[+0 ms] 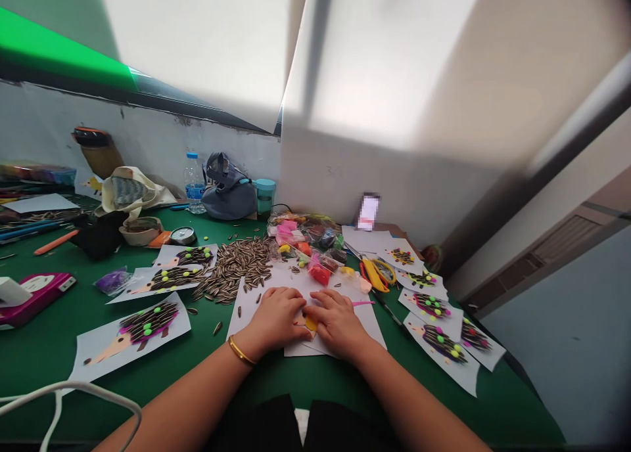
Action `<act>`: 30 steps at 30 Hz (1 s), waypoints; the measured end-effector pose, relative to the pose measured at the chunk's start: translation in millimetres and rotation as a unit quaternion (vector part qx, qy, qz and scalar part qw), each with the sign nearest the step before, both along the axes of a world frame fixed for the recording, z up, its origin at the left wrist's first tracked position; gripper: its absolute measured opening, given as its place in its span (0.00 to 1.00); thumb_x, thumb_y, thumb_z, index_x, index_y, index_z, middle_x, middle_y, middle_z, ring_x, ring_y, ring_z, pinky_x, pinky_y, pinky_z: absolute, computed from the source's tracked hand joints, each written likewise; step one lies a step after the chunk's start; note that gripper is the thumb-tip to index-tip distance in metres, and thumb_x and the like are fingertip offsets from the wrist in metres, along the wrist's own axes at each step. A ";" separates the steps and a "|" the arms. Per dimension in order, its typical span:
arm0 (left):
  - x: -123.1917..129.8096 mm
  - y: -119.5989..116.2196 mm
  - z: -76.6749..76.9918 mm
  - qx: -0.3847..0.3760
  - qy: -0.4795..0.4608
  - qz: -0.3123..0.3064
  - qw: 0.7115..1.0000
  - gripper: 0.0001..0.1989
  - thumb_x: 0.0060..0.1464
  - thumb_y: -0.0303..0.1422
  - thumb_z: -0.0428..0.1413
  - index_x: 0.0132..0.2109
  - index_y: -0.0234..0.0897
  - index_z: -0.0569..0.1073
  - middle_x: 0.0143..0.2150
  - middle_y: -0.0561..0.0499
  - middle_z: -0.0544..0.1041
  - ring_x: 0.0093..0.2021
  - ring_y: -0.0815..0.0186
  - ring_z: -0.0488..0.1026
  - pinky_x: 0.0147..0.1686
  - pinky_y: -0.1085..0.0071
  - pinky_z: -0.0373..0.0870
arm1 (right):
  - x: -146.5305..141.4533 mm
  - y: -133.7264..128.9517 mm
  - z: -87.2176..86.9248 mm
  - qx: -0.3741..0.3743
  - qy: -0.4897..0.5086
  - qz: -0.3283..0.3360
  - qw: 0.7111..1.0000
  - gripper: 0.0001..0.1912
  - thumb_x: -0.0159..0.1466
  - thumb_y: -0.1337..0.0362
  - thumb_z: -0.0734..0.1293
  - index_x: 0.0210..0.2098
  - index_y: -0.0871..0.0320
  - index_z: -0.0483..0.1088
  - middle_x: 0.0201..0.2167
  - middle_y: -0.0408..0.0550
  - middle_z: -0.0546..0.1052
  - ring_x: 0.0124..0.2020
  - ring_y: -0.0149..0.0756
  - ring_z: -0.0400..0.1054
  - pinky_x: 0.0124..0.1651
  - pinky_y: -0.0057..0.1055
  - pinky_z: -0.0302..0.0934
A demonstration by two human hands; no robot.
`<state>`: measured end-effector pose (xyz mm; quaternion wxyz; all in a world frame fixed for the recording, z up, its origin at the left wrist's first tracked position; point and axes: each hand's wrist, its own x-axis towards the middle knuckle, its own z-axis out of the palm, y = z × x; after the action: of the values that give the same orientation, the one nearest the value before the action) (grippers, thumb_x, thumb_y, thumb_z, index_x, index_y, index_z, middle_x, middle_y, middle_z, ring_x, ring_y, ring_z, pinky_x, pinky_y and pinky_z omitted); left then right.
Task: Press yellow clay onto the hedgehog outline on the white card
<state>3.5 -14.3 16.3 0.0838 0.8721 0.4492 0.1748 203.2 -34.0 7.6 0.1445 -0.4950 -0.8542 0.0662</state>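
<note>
Both my hands rest over a sheet of white paper [357, 322] at the table's near middle. Between them shows a flat piece of yellow clay [311, 322], with a bit of peach clay at its left. My left hand [279, 315], with a gold bangle at the wrist, curves around the left side, thumb and fingers apart. Fingers of my right hand [338, 320] stretch across the right side, their tips touching the yellow clay. Part of the clay is hidden under the fingers. Just beyond the left hand lies a pile of striped sunflower seeds [234, 268].
Finished-looking hedgehog pictures [148, 330] lie left, with more [436, 340] at right. Clay packets [320, 271] and yellow-handled scissors [375, 276] sit beyond the paper. A water bottle [194, 186], grey bag [229, 192] and phone [368, 210] stand along the wall. A white cable [93, 387] crosses front left.
</note>
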 end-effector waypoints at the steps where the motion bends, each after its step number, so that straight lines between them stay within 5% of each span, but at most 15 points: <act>1: 0.0 0.1 0.1 0.000 0.003 -0.002 1.000 0.27 0.38 0.51 0.66 0.46 0.45 0.76 0.48 0.47 0.76 0.51 0.51 0.69 0.53 0.55 0.56 | 0.1 0.2 -0.1 -0.001 -0.002 0.000 1.000 0.23 0.59 0.70 0.62 0.51 0.42 0.71 0.62 0.41 0.65 0.63 0.45 0.51 0.61 0.47 0.46; 30: -2.8 -0.1 -4.0 0.023 -0.016 -0.027 0.999 0.30 0.40 0.50 0.67 0.51 0.50 0.74 0.49 0.50 0.75 0.51 0.53 0.69 0.56 0.52 0.54 | 19.1 2.1 1.2 -0.036 0.015 -0.031 0.999 0.26 0.58 0.70 0.60 0.52 0.40 0.72 0.65 0.39 0.62 0.66 0.47 0.49 0.63 0.52 0.45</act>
<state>0.7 -14.4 12.2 0.0756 0.8829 0.4197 0.1963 222.3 -31.9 8.7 0.1416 -0.5254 -0.8330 0.0997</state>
